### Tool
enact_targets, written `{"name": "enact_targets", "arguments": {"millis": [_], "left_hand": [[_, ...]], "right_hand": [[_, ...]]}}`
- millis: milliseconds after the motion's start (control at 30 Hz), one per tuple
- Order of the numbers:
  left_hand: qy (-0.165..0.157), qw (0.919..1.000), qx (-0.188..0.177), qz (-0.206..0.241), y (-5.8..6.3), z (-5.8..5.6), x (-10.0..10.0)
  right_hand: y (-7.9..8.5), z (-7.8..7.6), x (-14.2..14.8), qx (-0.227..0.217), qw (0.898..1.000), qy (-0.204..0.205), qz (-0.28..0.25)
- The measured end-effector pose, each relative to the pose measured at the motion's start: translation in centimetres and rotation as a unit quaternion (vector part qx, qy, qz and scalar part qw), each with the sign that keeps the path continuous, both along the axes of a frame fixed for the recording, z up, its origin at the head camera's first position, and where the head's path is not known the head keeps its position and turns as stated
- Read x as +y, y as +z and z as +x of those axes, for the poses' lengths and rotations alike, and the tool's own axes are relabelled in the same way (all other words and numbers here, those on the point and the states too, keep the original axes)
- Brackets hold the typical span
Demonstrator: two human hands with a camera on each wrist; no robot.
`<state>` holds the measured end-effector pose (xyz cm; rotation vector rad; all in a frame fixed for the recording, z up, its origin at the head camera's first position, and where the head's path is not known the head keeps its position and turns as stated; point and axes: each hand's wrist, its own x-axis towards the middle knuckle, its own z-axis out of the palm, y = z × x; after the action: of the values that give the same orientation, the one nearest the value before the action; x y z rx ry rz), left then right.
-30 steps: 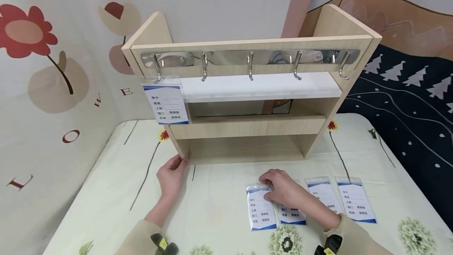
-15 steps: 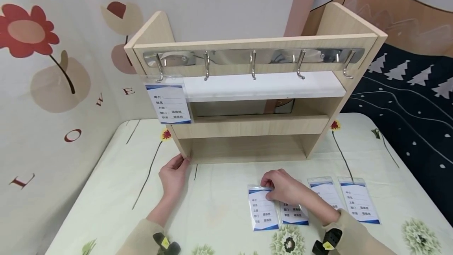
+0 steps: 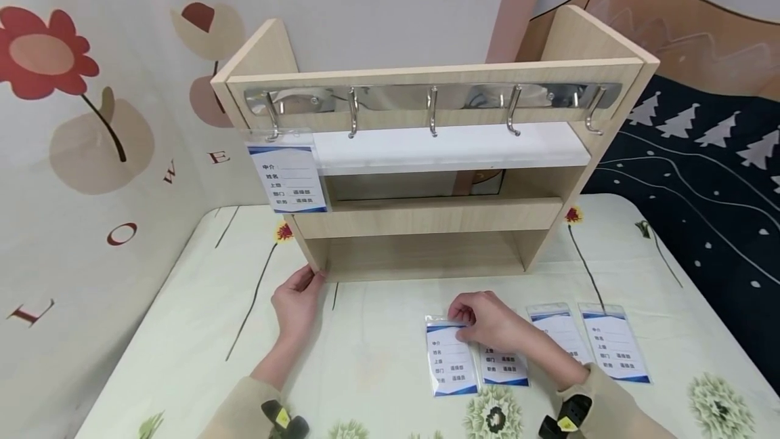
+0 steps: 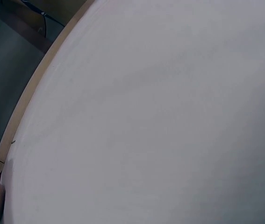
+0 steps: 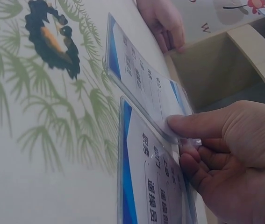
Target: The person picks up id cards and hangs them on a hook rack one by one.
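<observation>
In the head view my right hand [image 3: 490,322] pinches the top edge of the leftmost ID badge [image 3: 452,361] on the cloth. The right wrist view shows the thumb [image 5: 193,123] lying over that badge's clear sleeve, with curled fingers beneath. Another badge [image 3: 504,370] lies just right of it, partly covered by the hand. My left hand [image 3: 296,303] grips the lower left corner of the wooden shelf rack [image 3: 426,219]. From the leftmost metal hook [image 3: 271,117] hangs one more badge [image 3: 289,178].
Two more badges [image 3: 557,334] lie to the right of my right hand. Several other hooks [image 3: 432,112] run along the rack's upper rail with nothing on them. A flower-printed cloth [image 3: 378,351] covers the table. Patterned curtains [image 3: 701,175] stand behind.
The view shifts slightly. Both hands stay in place, the right at the leftmost badge and the left at the rack's corner.
</observation>
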<state>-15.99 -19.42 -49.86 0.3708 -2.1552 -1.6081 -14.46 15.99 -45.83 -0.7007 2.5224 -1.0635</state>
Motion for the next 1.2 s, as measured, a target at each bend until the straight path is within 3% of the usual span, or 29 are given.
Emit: {"name": "enact_targets", "arguments": {"millis": [267,667,967,1200], "left_hand": [[0.003,1.0000,0.000,0.007,0.0,0.0,0.0],[-0.001,1.0000,0.000,0.005,0.0,0.0,0.0],[0.001,1.0000,0.002,0.007,-0.1,0.2,0.0],[0.003,1.0000,0.004,0.008,0.1,0.1,0.0]], "right_hand": [[-0.2,-0.5,0.5,-0.030,0.998,0.013,-0.058],[0.5,-0.9,-0.1,-0.048,0.995,0.025,-0.085],[1.0,-0.7,0.0,-0.008,0.993,-0.014,-0.117],[1.9,-0.9,0.0,0.024,0.988,-0.019,-0.153]]}}
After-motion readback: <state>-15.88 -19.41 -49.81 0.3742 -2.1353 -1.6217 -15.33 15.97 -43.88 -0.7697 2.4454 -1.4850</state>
